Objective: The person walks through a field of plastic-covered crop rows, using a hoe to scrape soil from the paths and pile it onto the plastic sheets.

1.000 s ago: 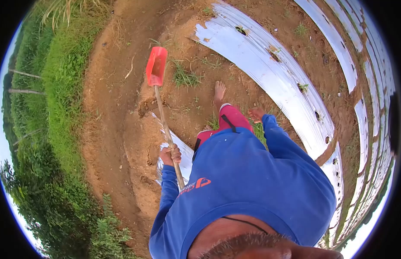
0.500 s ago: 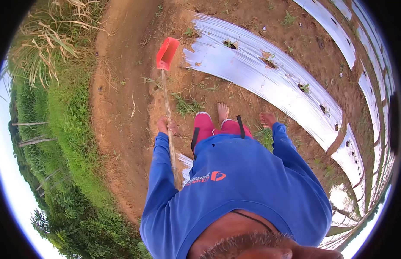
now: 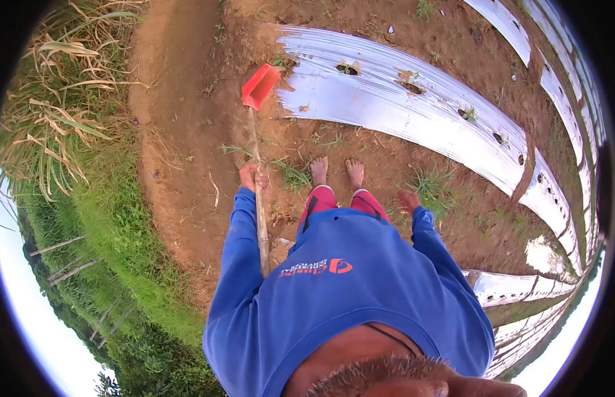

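A long wooden pole with a red scoop-shaped head runs forward along my left side. My left hand is wrapped round its upper-middle part, below the red head. That head is over the bare soil, close to the torn end of a silvery plastic sheet. On the other side, my right hand hangs low beside my leg with nothing visible in it. Its fingers are small in view but look loosely extended. Green grass tufts grow just to its right.
My bare feet stand on brown soil. The sheet covers a curved bed with several planting holes, some with seedlings. More covered rows lie to the right. A dirt path and tall grass border the left.
My legs have shifted, and both feet now stand side by side. The pole stays in my left hand, its red head turned slightly. My right hand has moved a little lower.
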Available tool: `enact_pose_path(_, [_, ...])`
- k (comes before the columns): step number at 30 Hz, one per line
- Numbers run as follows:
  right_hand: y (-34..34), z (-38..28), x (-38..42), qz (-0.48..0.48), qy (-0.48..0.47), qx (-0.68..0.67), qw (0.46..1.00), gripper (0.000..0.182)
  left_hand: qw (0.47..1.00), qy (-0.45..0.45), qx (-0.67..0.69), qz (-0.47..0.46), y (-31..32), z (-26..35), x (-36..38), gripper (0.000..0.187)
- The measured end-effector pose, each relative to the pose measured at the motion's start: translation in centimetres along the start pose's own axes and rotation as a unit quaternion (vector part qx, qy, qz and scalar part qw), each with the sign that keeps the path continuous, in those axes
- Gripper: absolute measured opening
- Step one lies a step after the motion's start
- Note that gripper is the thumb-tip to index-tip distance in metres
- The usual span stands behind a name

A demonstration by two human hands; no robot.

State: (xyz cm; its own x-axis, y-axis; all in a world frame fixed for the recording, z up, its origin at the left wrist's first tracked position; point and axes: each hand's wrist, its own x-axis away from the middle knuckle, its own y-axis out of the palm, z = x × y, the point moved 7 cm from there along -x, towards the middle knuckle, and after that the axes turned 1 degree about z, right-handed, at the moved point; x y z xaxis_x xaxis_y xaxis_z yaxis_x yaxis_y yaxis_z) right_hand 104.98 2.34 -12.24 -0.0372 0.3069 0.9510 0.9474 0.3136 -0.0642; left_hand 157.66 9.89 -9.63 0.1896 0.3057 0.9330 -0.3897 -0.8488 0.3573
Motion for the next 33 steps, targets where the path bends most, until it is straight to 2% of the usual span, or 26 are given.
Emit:
enact_pose_path(3, [2.7,0.3,0.7,-0.003,-0.012,-0.025,1.000,0.032,0.999,0.009,-0.039,-0.024,1.0,2.1,0.4,0.019])
enact_pose_path(6, [4.9,0.2,1.3,-0.003,-0.025,-0.034,0.999,0.033,0.999,-0.002,-0.020,-0.037,1.6,3.4,0.8,0.018])
enact_pose_path(9, [6.1,-0.3,1.1,0.001,-0.040,-0.040,0.998,0.033,0.999,-0.018,-0.029,-0.020,2.1,4.2,1.5,0.019])
enact_pose_path(12, [6.7,-0.8,0.8,0.004,-0.059,-0.046,0.997,0.033,0.997,-0.012,-0.039,-0.058,2.3,4.8,1.8,0.020])
enact_pose_path(15, [6.9,-0.9,0.6,0.000,-0.054,-0.068,0.996,0.028,0.997,-0.029,-0.029,-0.060,2.0,4.3,2.3,0.021])
enact_pose_path(18, [6.9,-0.6,1.2,0.003,-0.041,-0.092,0.995,0.026,0.994,-0.036,-0.011,-0.105,1.9,3.5,3.0,0.021])
enact_pose_path(21, [7.1,0.3,1.2,0.004,-0.036,-0.122,0.992,0.026,0.995,-0.062,-0.007,-0.075,1.3,2.0,3.8,0.022])
enact_pose_path(26, [7.6,2.6,0.8,0.013,-0.050,-0.146,0.988,0.033,0.990,-0.086,-0.060,-0.090,2.5,0.3,4.5,0.022])
enact_pose_path(33, [8.8,5.0,2.8,0.020,-0.048,-0.188,0.981,0.038,0.981,-0.112,-0.136,-0.084,4.1,0.9,1.0,0.022])
